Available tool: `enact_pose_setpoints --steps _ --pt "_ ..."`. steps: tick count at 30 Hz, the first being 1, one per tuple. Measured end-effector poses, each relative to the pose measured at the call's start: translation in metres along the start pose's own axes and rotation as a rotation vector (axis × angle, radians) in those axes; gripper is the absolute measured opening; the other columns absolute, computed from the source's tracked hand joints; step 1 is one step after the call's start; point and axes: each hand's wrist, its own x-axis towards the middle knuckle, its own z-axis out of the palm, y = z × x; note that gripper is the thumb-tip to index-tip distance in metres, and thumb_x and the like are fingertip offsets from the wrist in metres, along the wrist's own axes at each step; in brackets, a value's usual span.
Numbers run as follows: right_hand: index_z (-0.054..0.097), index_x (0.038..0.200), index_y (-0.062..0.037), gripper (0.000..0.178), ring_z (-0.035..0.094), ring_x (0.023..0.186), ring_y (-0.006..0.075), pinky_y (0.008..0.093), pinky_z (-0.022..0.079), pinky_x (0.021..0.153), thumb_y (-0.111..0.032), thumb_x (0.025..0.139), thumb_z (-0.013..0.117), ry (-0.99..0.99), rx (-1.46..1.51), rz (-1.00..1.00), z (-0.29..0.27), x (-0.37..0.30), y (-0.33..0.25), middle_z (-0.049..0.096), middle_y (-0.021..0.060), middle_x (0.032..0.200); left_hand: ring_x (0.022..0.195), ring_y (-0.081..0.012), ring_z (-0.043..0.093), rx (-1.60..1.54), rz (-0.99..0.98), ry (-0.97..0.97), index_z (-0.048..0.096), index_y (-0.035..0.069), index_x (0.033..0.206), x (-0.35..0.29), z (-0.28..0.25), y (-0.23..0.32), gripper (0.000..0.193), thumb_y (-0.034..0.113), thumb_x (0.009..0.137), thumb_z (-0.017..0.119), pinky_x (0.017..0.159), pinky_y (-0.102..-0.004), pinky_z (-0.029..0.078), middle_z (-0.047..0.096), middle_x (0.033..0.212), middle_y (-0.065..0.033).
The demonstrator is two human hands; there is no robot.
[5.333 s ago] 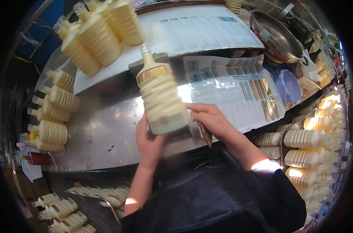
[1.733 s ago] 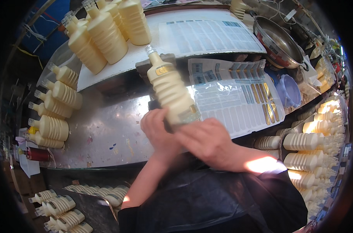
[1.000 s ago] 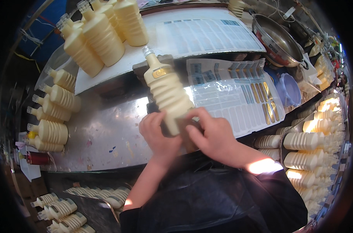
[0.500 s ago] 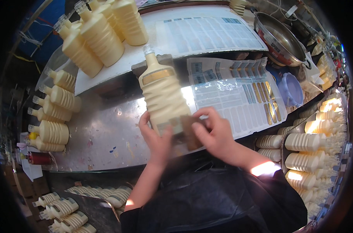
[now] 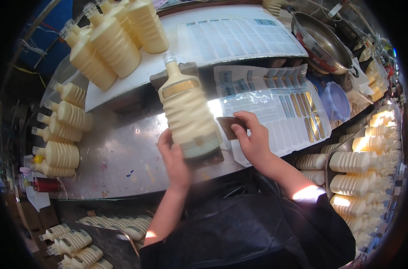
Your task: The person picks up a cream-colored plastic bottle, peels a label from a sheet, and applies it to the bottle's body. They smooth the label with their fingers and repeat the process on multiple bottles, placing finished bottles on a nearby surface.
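- The left hand (image 5: 175,163), thumb spread from its bent fingers, grips the lower left side of a cream, ribbed plastic bottle (image 5: 189,114); some fingertips are hidden behind it.
- The right hand (image 5: 254,141) pinches a flat, dark-brown scraper (image 5: 228,126) between thumb and curled fingers; whether its tip touches the bottle is hard to tell.
- The bottle is over the grey metal worktop (image 5: 123,152), long axis running away and slightly leftward, base toward the person, clear threaded neck farthest.
- Beyond, upright cream bottles (image 5: 115,47) crowd a white board (image 5: 145,65), the rear ones cut off above.
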Motion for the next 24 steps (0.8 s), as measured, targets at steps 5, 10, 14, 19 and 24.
enact_pose_setpoints --steps 5,10,14,19,24 --pt "0.065 0.108 -0.0072 0.034 0.072 0.093 0.0285 0.0367 0.056 0.077 0.004 0.079 0.077 -0.023 -0.128 -0.476 -0.002 -0.003 -0.006 0.074 0.0104 0.108 0.136 -0.0228 0.041 0.038 -0.041 0.000 0.034 0.002 0.149 0.003 0.000 0.000 0.053 0.020 0.105 0.056 0.118 -0.0373 0.028 0.042 0.146 -0.0138" --pt "0.065 0.100 -0.0093 0.037 0.074 0.095 0.0276 0.0369 0.056 0.077 0.003 0.068 0.081 -0.099 -0.124 -0.691 -0.005 -0.021 -0.015 0.075 0.0102 0.106 0.135 -0.0225 0.042 0.003 -0.027 -0.011 0.037 0.003 0.148 0.002 -0.005 -0.002 0.052 0.019 0.103 0.059 0.118 -0.0373 0.030 0.045 0.145 -0.0130" --pt "0.068 0.104 -0.0077 0.038 0.074 0.091 0.0268 0.0356 0.055 0.077 0.004 0.070 0.078 -0.045 -0.205 -0.704 -0.008 -0.005 -0.042 0.075 0.0101 0.103 0.133 -0.0219 0.046 -0.019 -0.020 -0.001 0.041 0.003 0.146 0.003 -0.007 -0.001 0.049 0.017 0.103 0.060 0.117 -0.0375 0.032 0.049 0.142 -0.0119" --pt "0.069 0.106 -0.0031 0.031 0.069 0.092 0.0242 0.0369 0.053 0.073 -0.009 0.076 0.071 -0.238 -0.223 -0.913 0.003 -0.004 -0.059 0.069 0.0087 0.104 0.131 -0.0218 0.049 -0.117 -0.072 0.007 0.046 0.001 0.144 0.006 -0.010 -0.001 0.044 0.012 0.103 0.058 0.115 -0.0371 0.036 0.053 0.141 -0.0122" --pt "0.065 0.104 -0.0010 0.029 0.065 0.083 0.0230 0.0343 0.049 0.067 -0.009 0.077 0.066 -0.206 -0.280 -0.926 0.009 0.007 -0.096 0.064 0.0082 0.094 0.133 -0.0230 0.050 -0.139 -0.137 0.012 0.049 -0.002 0.143 0.006 -0.015 0.003 0.040 0.010 0.105 0.052 0.114 -0.0364 0.038 0.054 0.143 -0.0144"
